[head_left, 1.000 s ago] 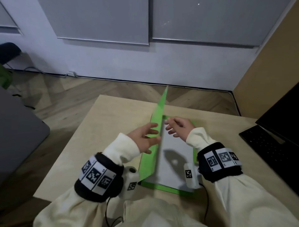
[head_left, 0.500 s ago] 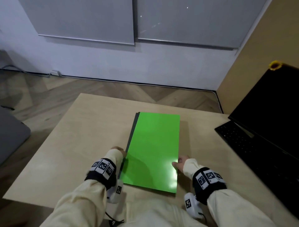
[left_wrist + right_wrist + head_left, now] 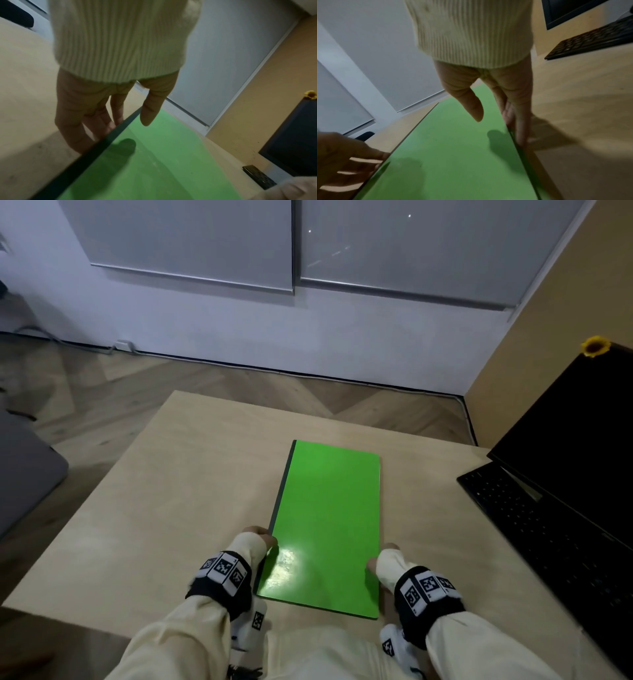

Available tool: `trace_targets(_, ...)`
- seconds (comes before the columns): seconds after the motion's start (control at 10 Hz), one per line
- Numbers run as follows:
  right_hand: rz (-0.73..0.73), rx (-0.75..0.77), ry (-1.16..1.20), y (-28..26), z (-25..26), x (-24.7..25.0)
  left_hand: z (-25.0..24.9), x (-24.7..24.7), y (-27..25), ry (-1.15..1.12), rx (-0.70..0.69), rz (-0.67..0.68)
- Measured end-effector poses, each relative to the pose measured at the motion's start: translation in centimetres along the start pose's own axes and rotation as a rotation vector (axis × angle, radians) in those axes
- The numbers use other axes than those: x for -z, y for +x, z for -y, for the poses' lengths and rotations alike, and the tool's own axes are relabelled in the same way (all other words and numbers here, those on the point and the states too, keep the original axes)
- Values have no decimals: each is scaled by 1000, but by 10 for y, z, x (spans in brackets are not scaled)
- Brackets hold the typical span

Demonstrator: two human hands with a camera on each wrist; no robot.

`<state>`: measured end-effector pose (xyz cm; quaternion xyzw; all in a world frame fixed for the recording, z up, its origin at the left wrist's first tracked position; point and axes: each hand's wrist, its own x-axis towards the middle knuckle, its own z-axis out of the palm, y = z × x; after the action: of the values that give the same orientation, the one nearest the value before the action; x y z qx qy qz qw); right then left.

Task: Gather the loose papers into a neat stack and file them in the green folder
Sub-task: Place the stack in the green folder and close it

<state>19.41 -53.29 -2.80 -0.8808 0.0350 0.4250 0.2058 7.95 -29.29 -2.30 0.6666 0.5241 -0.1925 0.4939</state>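
Pale wooden table (image 3: 191,474), herringbone floor (image 3: 102,392), white wall (image 3: 239,333)

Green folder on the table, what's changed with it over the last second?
The flat green plastic folder had its cover standing open over white paper; now it is closed and the paper is hidden. The left hand and right hand moved back to its near side edges. The black laptop stayed put.

No legible text, only coded square markers on wristbands (image 3: 224,568).
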Motion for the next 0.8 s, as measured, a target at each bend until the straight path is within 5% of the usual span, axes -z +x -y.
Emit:
trace_targets(0.4, 52, 66, 224, 24, 58, -26, -22, 55, 29, 31, -41, -101)
trace_targets(0.8, -151, -26, 334, 40, 74, -45, -35, 62, 46, 137, -88, -102)
